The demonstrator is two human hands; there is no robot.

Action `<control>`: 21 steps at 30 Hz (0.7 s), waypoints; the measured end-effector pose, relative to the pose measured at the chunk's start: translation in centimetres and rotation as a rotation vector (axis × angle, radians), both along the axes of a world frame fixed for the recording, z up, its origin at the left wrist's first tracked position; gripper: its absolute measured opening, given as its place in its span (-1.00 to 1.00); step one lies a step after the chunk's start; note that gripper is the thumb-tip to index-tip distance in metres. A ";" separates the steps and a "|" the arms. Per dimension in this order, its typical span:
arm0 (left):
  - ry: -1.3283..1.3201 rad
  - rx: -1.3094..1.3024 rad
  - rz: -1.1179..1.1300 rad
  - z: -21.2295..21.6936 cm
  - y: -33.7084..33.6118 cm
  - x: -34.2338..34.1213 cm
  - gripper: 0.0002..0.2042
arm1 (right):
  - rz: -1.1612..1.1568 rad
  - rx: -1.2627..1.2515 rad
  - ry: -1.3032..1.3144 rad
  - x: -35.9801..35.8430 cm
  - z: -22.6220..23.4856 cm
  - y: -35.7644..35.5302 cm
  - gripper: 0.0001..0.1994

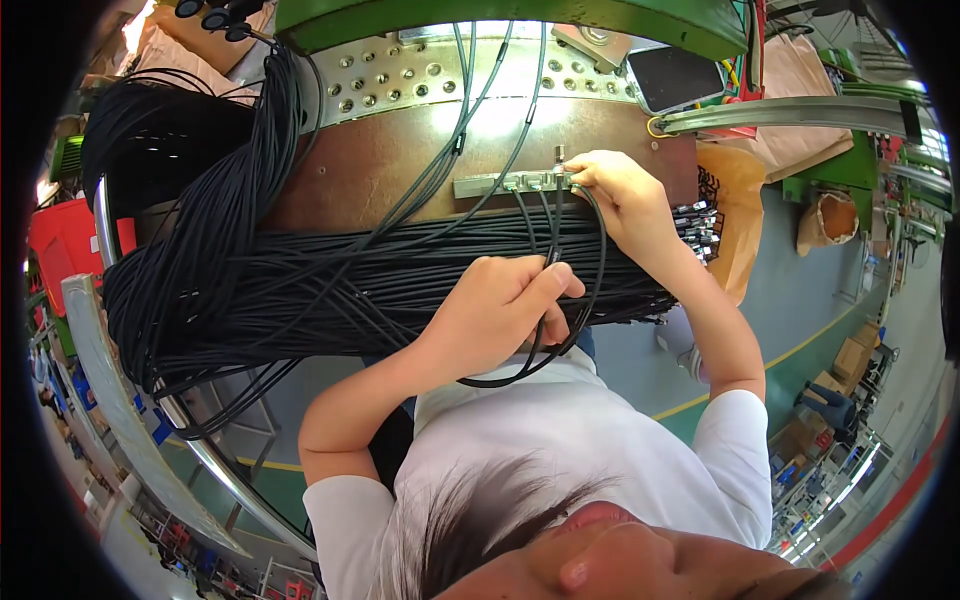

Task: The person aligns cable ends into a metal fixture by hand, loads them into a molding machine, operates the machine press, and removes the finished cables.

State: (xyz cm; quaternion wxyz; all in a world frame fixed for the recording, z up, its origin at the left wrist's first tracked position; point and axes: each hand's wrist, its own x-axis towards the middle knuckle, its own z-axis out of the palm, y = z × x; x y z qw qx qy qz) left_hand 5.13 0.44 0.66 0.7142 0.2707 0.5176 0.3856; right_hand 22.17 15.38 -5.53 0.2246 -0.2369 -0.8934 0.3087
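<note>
My left hand [500, 310] is closed around a thin black cable [597, 270] in the middle of the view. The cable loops down below my fist and runs up to the bench. My right hand [615, 190] pinches a small metal connector at the right end of a metal connector bar [500, 184] on the brown bench top [370, 160]. Several thin cables are plugged into that bar. A thick bundle of black cables [300, 290] lies across the bench front, under my left hand.
Behind the bar are a perforated metal plate [400, 75], a green machine frame [520, 20] and a dark screen [675, 75]. More black cable [160, 140] is heaped at the left above a curved metal rail [200, 450]. A brown bag [735, 210] hangs at the right.
</note>
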 end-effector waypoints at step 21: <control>0.536 0.449 -0.350 1.7 1.9 -0.8 -0.75 | -0.056 -0.109 0.026 0.4 0.2 0.0 -0.84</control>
